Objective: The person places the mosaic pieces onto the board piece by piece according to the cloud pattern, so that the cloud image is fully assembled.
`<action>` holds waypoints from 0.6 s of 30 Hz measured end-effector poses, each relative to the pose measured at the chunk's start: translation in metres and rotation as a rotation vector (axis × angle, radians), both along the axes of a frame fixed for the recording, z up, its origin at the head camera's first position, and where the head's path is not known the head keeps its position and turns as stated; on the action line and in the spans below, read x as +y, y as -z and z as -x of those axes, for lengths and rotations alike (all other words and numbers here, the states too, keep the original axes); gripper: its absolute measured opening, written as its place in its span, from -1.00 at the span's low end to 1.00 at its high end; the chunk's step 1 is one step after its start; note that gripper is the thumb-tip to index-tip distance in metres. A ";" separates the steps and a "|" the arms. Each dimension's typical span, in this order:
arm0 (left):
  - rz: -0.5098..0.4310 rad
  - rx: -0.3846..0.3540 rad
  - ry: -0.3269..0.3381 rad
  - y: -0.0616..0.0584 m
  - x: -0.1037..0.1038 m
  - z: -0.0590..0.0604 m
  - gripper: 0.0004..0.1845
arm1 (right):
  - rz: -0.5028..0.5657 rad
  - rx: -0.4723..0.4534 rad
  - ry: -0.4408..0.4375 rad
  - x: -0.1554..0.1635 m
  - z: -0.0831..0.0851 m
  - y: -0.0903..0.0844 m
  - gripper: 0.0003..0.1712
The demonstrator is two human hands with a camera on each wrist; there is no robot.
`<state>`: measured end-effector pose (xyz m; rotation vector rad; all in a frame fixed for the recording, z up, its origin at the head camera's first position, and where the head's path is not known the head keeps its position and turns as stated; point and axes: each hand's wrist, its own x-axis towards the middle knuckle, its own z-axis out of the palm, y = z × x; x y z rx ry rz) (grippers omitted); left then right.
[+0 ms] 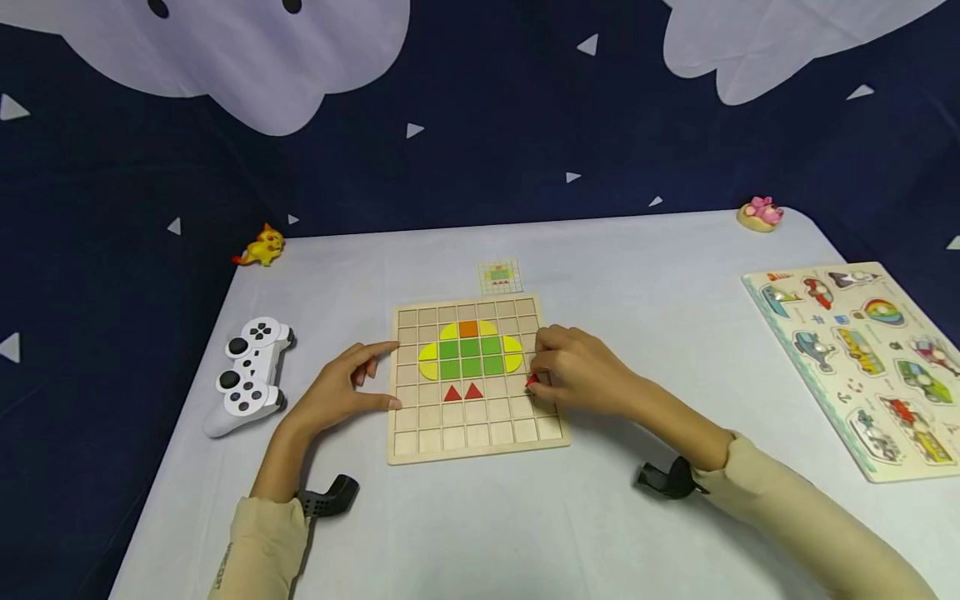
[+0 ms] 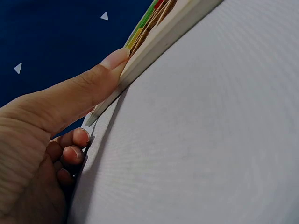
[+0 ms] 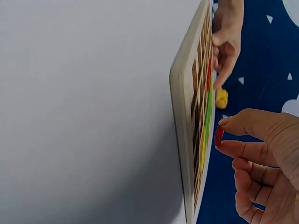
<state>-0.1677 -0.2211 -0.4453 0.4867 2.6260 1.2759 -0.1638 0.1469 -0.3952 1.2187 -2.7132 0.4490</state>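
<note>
Right hand (image 1: 577, 371) pinches a red piece (image 1: 532, 382) over the board's (image 1: 480, 442) right edge, left hand (image 1: 345, 387) bracing the left edge, fingers relaxed; placing step, next needs lining it into a cell

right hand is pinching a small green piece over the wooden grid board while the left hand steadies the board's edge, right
Not quite: the piece pinched by the right hand is red, not green, as the right wrist view shows. The rest holds: it is over the wooden grid board, and the left hand steadies its edge.
</note>
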 end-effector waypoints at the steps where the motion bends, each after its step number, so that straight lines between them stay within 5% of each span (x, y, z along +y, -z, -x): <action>1: 0.000 0.000 -0.001 0.000 0.000 0.000 -0.13 | -0.003 -0.001 -0.012 -0.005 0.000 0.001 -0.84; 18: -0.005 0.000 -0.003 0.001 0.000 0.001 -0.14 | -0.016 -0.026 -0.056 -0.043 0.007 0.013 -0.87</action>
